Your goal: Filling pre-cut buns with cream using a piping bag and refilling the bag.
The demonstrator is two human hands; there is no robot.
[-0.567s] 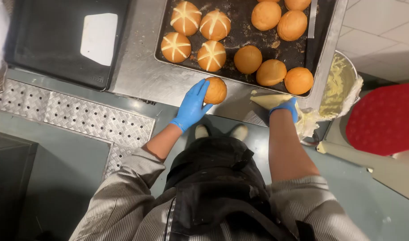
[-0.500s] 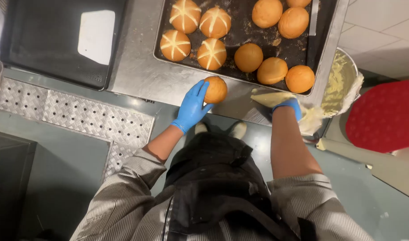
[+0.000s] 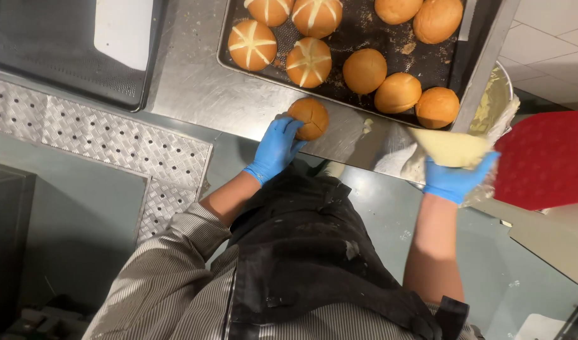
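My left hand (image 3: 276,148), in a blue glove, grips a round brown bun (image 3: 310,118) on the steel counter (image 3: 200,88), just in front of a dark baking tray (image 3: 358,34). On the tray lie several buns: some with white piped crosses (image 3: 251,45) at the left, plain ones (image 3: 364,70) at the right. My right hand (image 3: 456,178), also gloved in blue, is closed around a piping bag (image 3: 449,147) of pale cream, near the counter's right end.
A second dark tray (image 3: 56,56) with a white sheet (image 3: 124,25) lies at the upper left. A perforated metal floor plate (image 3: 81,148) runs below the counter. A red round object (image 3: 547,157) stands at the right, beside a bowl of cream (image 3: 493,101).
The view has shifted slightly. My left hand has lowered the bun onto the counter edge. My right hand has lifted the piping bag up and outward to the right.
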